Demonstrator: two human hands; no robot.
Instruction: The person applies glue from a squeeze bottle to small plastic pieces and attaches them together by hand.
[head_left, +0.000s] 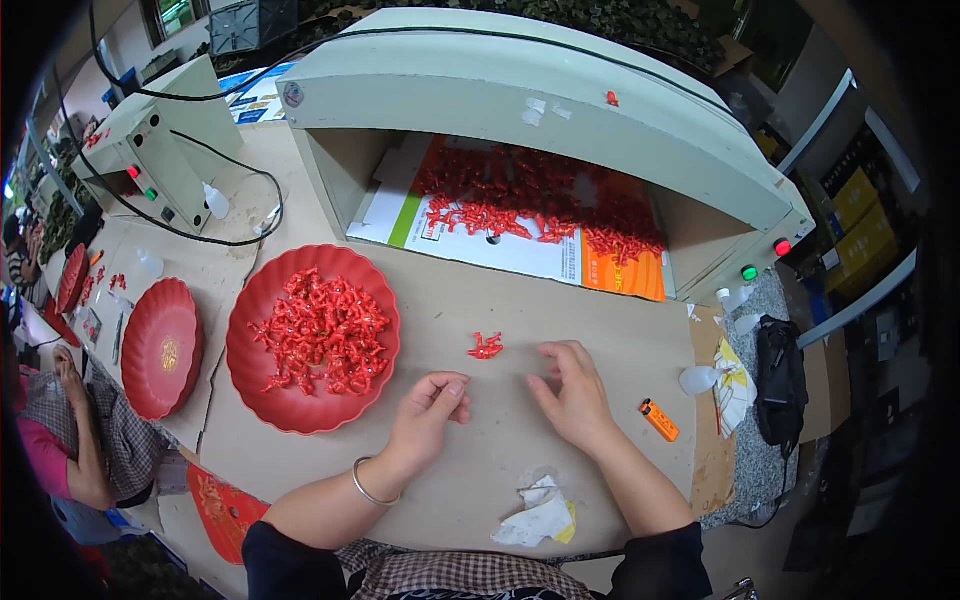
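A small glossy red figurine (486,346) lies by itself on the brown tabletop, a little beyond my two hands. My left hand (430,412) is closed, its thumb pressed against curled fingers; whatever it may hold is hidden. To the right, my right hand (572,392) has its thumb and fingers apart and holds nothing, near the figurine but not touching it. Left of my hands, a scalloped red bowl (245,390) carries a heap of similar red figurines (325,335).
A pale box-shaped machine (420,95) spans the back, with many red pieces (540,195) on cardboard inside. An orange lighter (659,420), a white squeeze bottle (699,380) and a crumpled cloth (537,515) lie nearby. Another person (85,430) sits at left beside a second red bowl (150,390).
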